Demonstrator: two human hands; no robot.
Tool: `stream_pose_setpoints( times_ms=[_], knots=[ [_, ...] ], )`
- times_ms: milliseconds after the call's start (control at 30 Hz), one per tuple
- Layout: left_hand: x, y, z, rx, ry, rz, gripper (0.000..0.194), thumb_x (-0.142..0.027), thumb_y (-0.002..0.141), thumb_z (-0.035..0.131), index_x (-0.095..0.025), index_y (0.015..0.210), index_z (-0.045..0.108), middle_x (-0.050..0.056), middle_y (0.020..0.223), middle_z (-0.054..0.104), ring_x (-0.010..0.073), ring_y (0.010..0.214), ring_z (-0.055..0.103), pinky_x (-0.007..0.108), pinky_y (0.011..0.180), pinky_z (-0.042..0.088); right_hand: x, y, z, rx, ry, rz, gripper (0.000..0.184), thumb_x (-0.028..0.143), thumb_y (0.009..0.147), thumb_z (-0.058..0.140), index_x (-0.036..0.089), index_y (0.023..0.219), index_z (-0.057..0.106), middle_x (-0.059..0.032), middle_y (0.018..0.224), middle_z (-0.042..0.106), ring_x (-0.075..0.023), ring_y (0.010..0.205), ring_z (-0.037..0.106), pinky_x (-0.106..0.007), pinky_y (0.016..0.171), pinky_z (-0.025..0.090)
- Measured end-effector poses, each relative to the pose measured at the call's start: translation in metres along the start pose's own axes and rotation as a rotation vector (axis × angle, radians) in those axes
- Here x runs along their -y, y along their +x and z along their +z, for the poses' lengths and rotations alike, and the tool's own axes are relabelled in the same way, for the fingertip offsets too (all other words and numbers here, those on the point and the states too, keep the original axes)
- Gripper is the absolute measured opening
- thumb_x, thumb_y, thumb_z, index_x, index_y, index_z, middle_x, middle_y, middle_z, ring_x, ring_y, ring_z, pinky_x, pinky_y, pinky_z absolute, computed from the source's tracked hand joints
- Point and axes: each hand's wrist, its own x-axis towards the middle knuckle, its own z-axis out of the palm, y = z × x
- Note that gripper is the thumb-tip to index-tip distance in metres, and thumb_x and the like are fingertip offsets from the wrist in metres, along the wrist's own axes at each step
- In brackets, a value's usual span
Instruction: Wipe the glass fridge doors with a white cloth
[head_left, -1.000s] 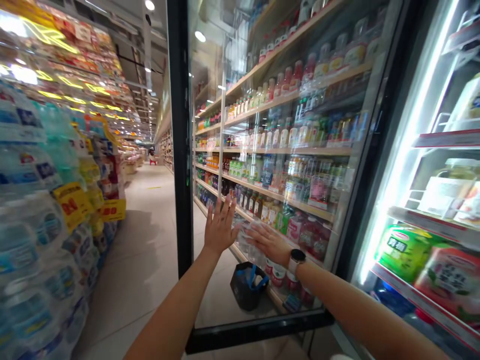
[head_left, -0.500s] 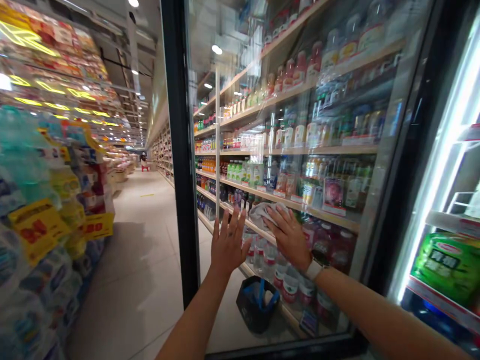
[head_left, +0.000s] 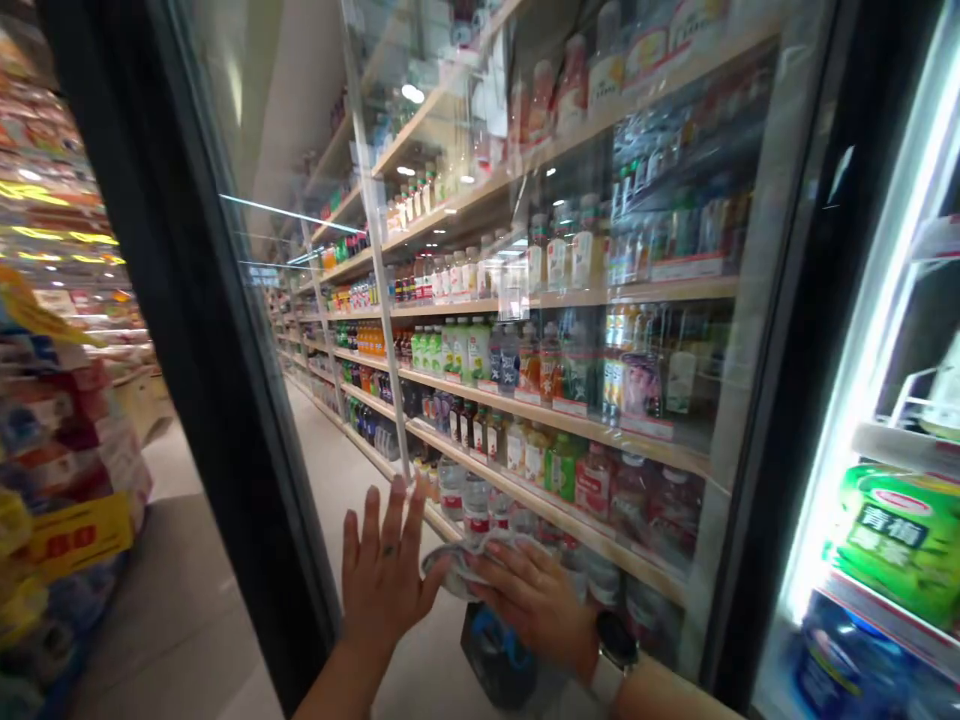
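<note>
I judge the glass door (head_left: 517, 275) mid-wipe, remainder unclear: left hand (head_left: 384, 570) spread at seven o'clock, right hand (head_left: 536, 605) flat over cloth (head_left: 457, 562) near six.

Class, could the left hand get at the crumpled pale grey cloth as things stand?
Probably yes: the left hand is beside the crumpled pale grey cloth, with no barrier visible between them, though the right hand covers part of it.

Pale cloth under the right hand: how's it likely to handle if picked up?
Probably floppy: the cloth shows soft folds beside the right hand. Likely light, since it looks thin and bunched, though dampness can't be judged. It may slide fairly easily if pushed, as the glass door looks smooth and reflective.
</note>
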Motion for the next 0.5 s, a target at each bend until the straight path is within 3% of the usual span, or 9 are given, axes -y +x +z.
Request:
stream_pose_setpoints(
  times_ms=[167, 333, 433, 500],
  knots=[
    [-0.004, -0.003, -0.002, 0.019, -0.037, -0.066, 0.073, -0.041, 0.093, 0.043, -0.017, 0.155, 0.013, 0.010, 0.163, 0.012, 0.0314, 0.151, 0.006, 0.056, 0.121, 0.009, 0.010, -0.016, -0.010, 0.137, 0.078, 0.099, 0.029, 0.018, 0.098, 0.050, 0.026, 0.123, 0.062, 0.0049, 0.132, 0.064, -0.0118, 0.131, 0.051, -0.030, 0.112, 0.044],
    [-0.009, 0.001, -0.007, -0.006, -0.102, -0.085, 0.078, -0.036, 0.090, 0.053, -0.020, 0.155, 0.015, 0.012, 0.161, 0.018, 0.0332, 0.150, 0.011, 0.057, 0.121, 0.013, 0.030, -0.040, -0.029, 0.128, 0.045, 0.214, 0.028, 0.017, 0.097, 0.049, 0.026, 0.118, 0.065, 0.0028, 0.126, 0.068, -0.0132, 0.129, 0.053, -0.033, 0.111, 0.045],
    [-0.008, -0.001, -0.026, -0.031, -0.172, -0.061, 0.076, -0.032, 0.089, 0.057, -0.024, 0.155, 0.020, 0.010, 0.159, 0.028, 0.0310, 0.149, 0.019, 0.052, 0.121, 0.016, 0.048, -0.044, -0.053, 0.120, 0.016, 0.305, 0.037, 0.010, 0.094, 0.045, 0.026, 0.121, 0.063, 0.0003, 0.129, 0.067, -0.0166, 0.131, 0.052, -0.036, 0.109, 0.047],
    [0.001, -0.011, -0.052, 0.014, -0.280, -0.052, 0.068, -0.028, 0.090, 0.057, -0.033, 0.151, 0.029, 0.006, 0.155, 0.037, 0.0288, 0.145, 0.030, 0.050, 0.121, 0.020, 0.063, -0.037, -0.073, 0.073, 0.031, 0.397, 0.047, 0.004, 0.090, 0.040, 0.026, 0.126, 0.061, -0.0022, 0.130, 0.066, -0.0174, 0.129, 0.053, -0.037, 0.107, 0.049]
  ],
)
